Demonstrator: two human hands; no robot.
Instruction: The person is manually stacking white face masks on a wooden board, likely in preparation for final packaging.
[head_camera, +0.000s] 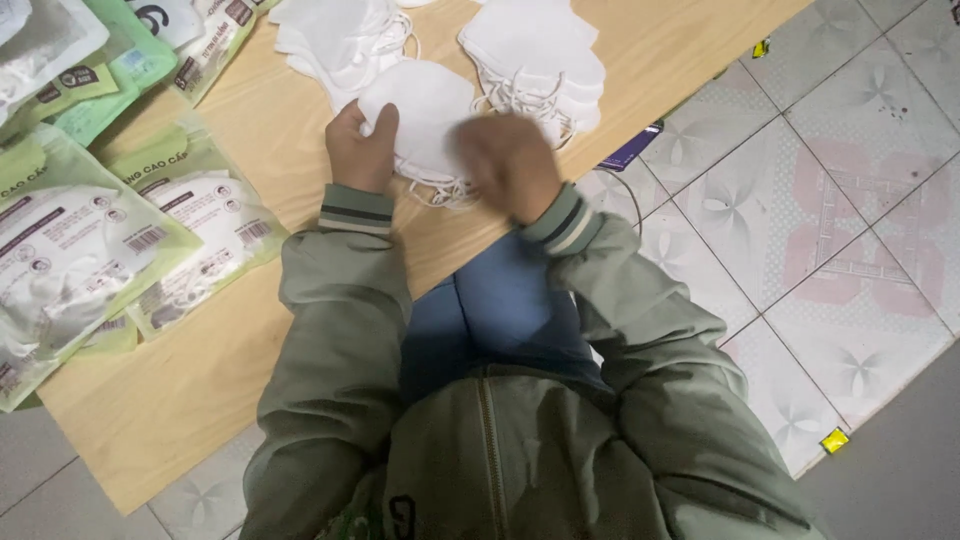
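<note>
My left hand (360, 150) grips the left edge of a white face mask (425, 105) lying on the wooden table (280, 130), its thumb on top of the mask. My right hand (510, 160) is blurred with motion over the mask's right side and its elastic loops (440, 185); I cannot tell whether it holds anything. Two piles of the same white masks lie just beyond, one pile (335, 40) at the far left and a second pile (540, 55) at the far right.
Green and clear plastic mask packets (190, 230) cover the table's left part, with more packets (110, 60) at the far left corner. The table edge runs diagonally to tiled floor (830, 210) on the right. A purple object (630, 150) lies on the floor.
</note>
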